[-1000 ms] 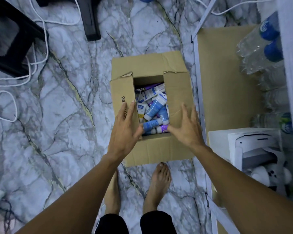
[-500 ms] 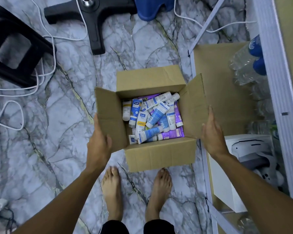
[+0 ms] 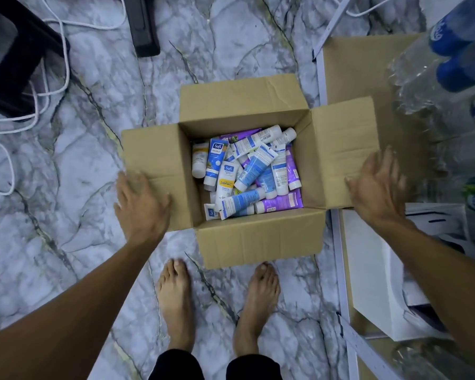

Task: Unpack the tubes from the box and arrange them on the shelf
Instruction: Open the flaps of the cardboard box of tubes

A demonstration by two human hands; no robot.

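Observation:
A brown cardboard box (image 3: 258,237) stands on the marble floor with all its flaps folded outward. Inside lie several tubes (image 3: 247,174), white, blue and purple, heaped loosely. My left hand (image 3: 140,204) lies flat on the left flap with fingers spread. My right hand (image 3: 376,185) presses the right flap down and outward, fingers straight. Neither hand holds a tube. The shelf (image 3: 351,78) is at the right, with a brown cardboard-lined bottom level behind a white metal frame.
Clear water bottles with blue caps (image 3: 444,64) lie on the shelf's right side. A white box (image 3: 381,270) sits on the lower shelf near my right arm. A black stool (image 3: 14,56) and white cables (image 3: 39,86) are at the far left. My bare feet stand just before the box.
The side flaps, nearly closed a second ago, have been spread fully outward. Both hands moved apart with the flaps, and the tubes are now fully exposed.

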